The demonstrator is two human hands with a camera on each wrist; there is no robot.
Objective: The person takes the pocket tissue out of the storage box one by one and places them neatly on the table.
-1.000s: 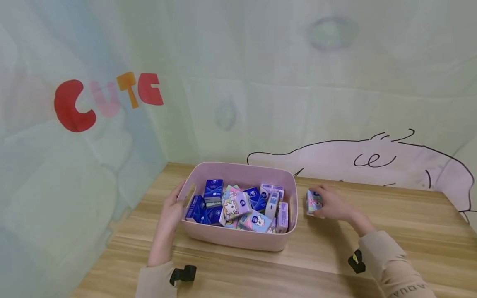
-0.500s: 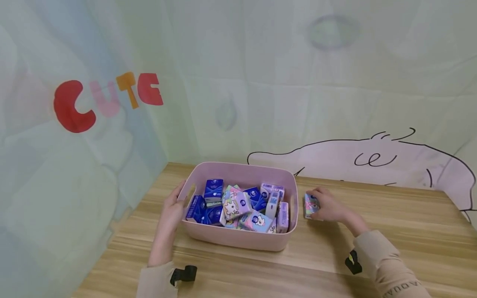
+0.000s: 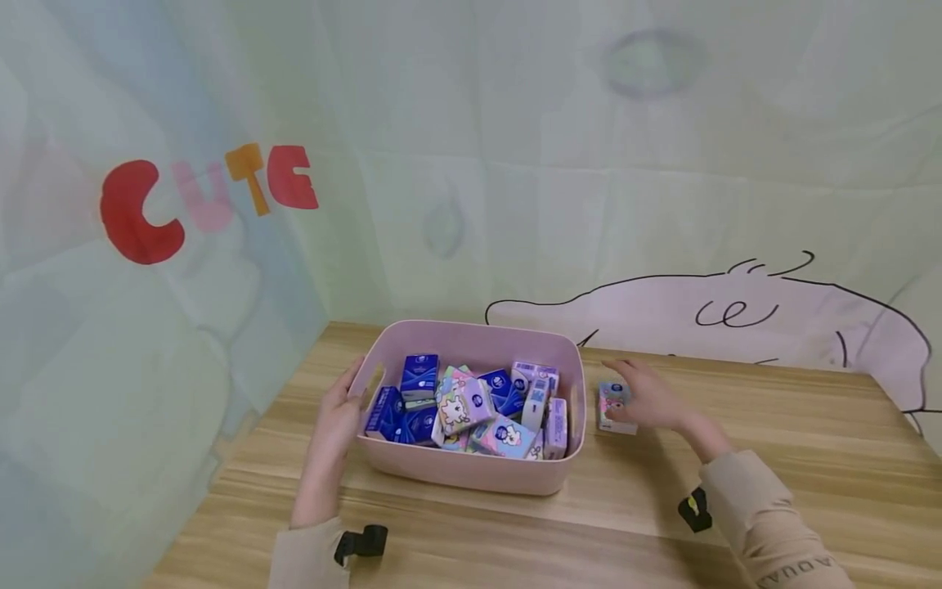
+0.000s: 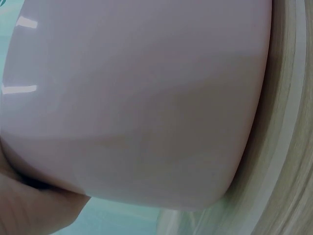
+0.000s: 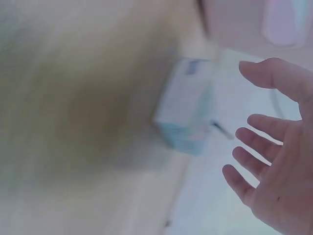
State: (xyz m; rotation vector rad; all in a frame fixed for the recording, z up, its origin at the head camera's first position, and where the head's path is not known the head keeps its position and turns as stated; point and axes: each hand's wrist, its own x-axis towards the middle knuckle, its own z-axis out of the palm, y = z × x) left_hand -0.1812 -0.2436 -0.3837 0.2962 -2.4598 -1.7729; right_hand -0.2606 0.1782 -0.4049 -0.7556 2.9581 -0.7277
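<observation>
Pink bin (image 3: 464, 474) stands on the wood-grained bench (image 3: 456, 544), between the left grip (image 3: 342, 415) and the right grip (image 3: 657, 399). Left grip: in contact with the bin's end wall; how far its fingers curl cannot be told. Right grip: spread, thumb held away from the fingers. Contents of bin: small printed packs, heaped loosely at mixed angles. Nearest the left grip lie dark-blue packs (image 3: 420, 376); farther from it, a cartoon-printed lilac pack (image 3: 456, 405) rests tilted on others; nearest the right grip are purple packs (image 3: 557, 429). Outside the bin, one cartoon-printed pack (image 3: 611, 404) sits on the bench, just beside the right grip on its bin side. The right wrist view, though blurred, shows this pack apart from the fingertips.
</observation>
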